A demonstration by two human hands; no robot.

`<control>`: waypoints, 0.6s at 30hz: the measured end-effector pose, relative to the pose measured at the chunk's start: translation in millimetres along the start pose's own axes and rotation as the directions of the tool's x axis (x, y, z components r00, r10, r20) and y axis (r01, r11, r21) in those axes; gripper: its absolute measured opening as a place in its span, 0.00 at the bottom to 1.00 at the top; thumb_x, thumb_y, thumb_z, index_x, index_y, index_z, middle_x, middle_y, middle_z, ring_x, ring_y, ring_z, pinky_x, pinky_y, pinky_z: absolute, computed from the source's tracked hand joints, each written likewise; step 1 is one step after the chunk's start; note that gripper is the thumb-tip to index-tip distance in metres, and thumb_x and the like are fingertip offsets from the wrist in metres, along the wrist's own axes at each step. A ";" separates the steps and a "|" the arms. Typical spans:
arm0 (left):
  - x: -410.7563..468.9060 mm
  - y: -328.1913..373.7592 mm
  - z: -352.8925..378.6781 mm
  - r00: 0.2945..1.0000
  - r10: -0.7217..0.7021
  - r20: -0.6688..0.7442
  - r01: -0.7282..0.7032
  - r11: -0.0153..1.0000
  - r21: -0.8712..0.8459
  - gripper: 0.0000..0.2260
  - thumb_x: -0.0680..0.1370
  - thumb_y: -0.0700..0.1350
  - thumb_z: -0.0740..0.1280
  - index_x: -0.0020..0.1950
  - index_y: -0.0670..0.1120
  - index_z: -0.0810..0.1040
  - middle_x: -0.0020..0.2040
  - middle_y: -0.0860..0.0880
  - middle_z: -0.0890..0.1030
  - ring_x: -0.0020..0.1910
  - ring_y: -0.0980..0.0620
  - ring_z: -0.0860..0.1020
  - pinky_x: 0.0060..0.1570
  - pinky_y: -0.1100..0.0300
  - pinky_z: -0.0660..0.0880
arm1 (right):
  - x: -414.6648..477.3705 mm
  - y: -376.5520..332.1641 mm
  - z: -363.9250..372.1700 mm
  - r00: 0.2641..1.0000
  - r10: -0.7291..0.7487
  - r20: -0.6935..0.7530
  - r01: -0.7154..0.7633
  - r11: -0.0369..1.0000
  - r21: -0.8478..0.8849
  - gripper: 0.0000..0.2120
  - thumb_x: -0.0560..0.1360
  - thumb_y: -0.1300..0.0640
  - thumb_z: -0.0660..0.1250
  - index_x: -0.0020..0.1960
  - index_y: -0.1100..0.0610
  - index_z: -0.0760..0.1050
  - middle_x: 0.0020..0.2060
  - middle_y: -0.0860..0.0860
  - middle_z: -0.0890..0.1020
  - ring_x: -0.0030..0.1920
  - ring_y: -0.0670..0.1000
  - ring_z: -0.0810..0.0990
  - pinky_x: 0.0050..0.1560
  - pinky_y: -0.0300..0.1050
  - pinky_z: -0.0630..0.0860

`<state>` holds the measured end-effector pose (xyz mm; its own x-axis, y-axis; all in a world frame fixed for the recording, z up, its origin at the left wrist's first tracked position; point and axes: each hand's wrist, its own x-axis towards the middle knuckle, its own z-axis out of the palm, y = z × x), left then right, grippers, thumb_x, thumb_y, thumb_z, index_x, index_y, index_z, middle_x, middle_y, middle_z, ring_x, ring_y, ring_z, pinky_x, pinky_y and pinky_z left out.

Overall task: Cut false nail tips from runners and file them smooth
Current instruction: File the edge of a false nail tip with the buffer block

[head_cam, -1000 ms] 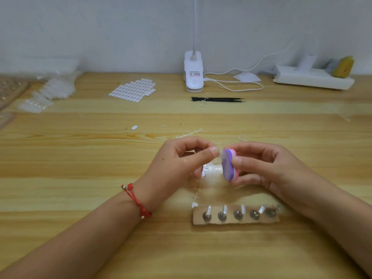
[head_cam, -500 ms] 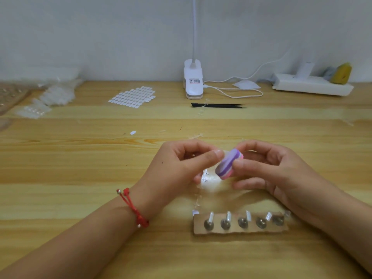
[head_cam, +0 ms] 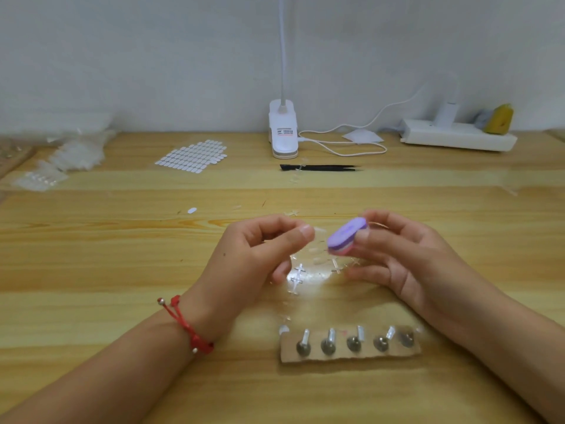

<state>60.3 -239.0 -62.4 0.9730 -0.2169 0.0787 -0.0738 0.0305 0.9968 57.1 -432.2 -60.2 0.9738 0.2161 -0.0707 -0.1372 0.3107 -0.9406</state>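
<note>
Purple file block (head_cam: 347, 237) pinched in right hand (head_cam: 406, 255) grip, just beside left hand (head_cam: 256, 255), curled, contents unclear.

I see my left hand (head_cam: 260, 252) pinch a tiny clear nail tip (head_cam: 319, 231). My right hand (head_cam: 406, 258) holds the purple file block (head_cam: 345, 237) just beside it, above the wooden table (head_cam: 122, 270).
</note>
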 end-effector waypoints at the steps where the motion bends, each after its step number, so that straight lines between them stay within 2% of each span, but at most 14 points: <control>1: 0.4 -0.6 0.0 1.000 0.001 -0.017 -0.001 1.000 0.003 0.06 0.68 0.49 0.75 0.36 0.49 0.81 0.21 0.53 0.68 0.23 0.56 0.65 0.28 0.69 0.63 | -1.2 1.9 2.5 1.000 -0.008 0.024 0.009 0.998 -0.065 0.17 0.61 0.61 0.76 0.48 0.59 0.77 0.40 0.58 0.85 0.40 0.54 0.86 0.34 0.42 0.81; 3: 0.1 -1.0 2.3 1.000 0.019 0.002 -0.019 0.999 0.032 0.07 0.68 0.49 0.72 0.38 0.46 0.81 0.21 0.54 0.69 0.22 0.57 0.65 0.27 0.71 0.63 | -2.2 3.8 6.3 0.999 -0.014 0.042 0.018 0.994 -0.106 0.15 0.62 0.62 0.77 0.47 0.58 0.79 0.41 0.58 0.85 0.40 0.54 0.86 0.35 0.41 0.80; 7: -0.3 -1.0 3.9 0.999 0.037 0.002 -0.037 0.999 0.029 0.09 0.68 0.49 0.69 0.40 0.44 0.80 0.20 0.55 0.68 0.20 0.58 0.63 0.26 0.72 0.64 | 1.0 0.7 0.2 0.998 -0.023 -0.062 0.027 0.998 0.059 0.21 0.59 0.60 0.76 0.50 0.60 0.75 0.42 0.58 0.86 0.42 0.53 0.86 0.34 0.40 0.80; 9: 0.5 -1.6 2.4 0.999 0.030 -0.045 -0.030 1.000 0.004 0.10 0.67 0.49 0.69 0.40 0.43 0.81 0.20 0.55 0.67 0.19 0.58 0.62 0.25 0.71 0.64 | -0.8 3.6 3.2 0.999 -0.051 0.004 0.051 0.998 -0.039 0.19 0.57 0.61 0.79 0.45 0.57 0.78 0.40 0.56 0.85 0.41 0.54 0.86 0.34 0.40 0.80; 10: 0.5 -1.1 2.5 0.999 0.025 -0.047 -0.025 1.000 -0.006 0.10 0.67 0.49 0.69 0.40 0.43 0.81 0.21 0.52 0.66 0.19 0.58 0.62 0.24 0.70 0.63 | -2.3 5.3 6.7 0.997 -0.063 0.031 0.066 0.994 -0.091 0.16 0.57 0.60 0.80 0.43 0.54 0.80 0.40 0.55 0.85 0.41 0.54 0.86 0.34 0.41 0.80; 11: 0.0 -0.1 3.4 0.999 0.025 -0.029 -0.025 1.000 -0.009 0.09 0.67 0.48 0.70 0.40 0.43 0.82 0.23 0.44 0.64 0.19 0.58 0.61 0.23 0.70 0.62 | -2.9 6.4 8.8 0.997 -0.074 0.030 0.077 0.991 -0.110 0.16 0.56 0.61 0.81 0.41 0.54 0.81 0.40 0.55 0.85 0.40 0.54 0.86 0.34 0.40 0.80; 12: -0.6 0.9 4.5 1.000 0.028 -0.006 -0.028 1.000 -0.002 0.08 0.67 0.47 0.70 0.39 0.44 0.82 0.26 0.39 0.62 0.20 0.58 0.60 0.23 0.70 0.62 | -2.4 6.3 8.6 0.997 -0.081 -0.003 0.080 0.993 -0.085 0.17 0.55 0.61 0.81 0.42 0.55 0.81 0.40 0.56 0.85 0.40 0.54 0.86 0.34 0.40 0.80; 14: -1.3 1.6 5.2 1.000 0.030 0.010 -0.030 1.000 0.010 0.06 0.68 0.47 0.70 0.39 0.44 0.82 0.29 0.36 0.59 0.21 0.57 0.59 0.22 0.71 0.61 | 0.0 3.5 4.4 0.995 -0.062 -0.084 0.066 0.997 0.049 0.20 0.57 0.58 0.76 0.48 0.59 0.77 0.43 0.59 0.86 0.43 0.54 0.86 0.34 0.39 0.80; 16: -0.8 -0.3 3.9 1.000 0.026 -0.006 -0.026 1.000 0.000 0.06 0.70 0.45 0.70 0.40 0.43 0.82 0.26 0.40 0.58 0.20 0.58 0.59 0.23 0.71 0.61 | 1.1 1.1 1.9 0.995 -0.030 -0.096 0.042 0.990 0.132 0.19 0.59 0.59 0.74 0.49 0.59 0.76 0.44 0.60 0.86 0.44 0.54 0.86 0.35 0.38 0.80; 18: -0.3 -1.9 3.2 0.999 0.026 -0.019 -0.026 1.000 0.003 0.05 0.73 0.43 0.69 0.40 0.42 0.82 0.25 0.44 0.58 0.20 0.58 0.59 0.23 0.71 0.61 | -0.2 3.4 3.9 0.998 -0.037 -0.045 0.040 0.997 0.059 0.13 0.61 0.61 0.74 0.46 0.57 0.79 0.42 0.59 0.85 0.42 0.55 0.86 0.35 0.40 0.80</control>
<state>59.5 -242.1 -64.3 0.9746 -0.1979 0.1046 -0.1000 0.0333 0.9944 55.7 -427.6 -62.1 0.9855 0.1621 -0.0506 -0.1086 0.3727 -0.9216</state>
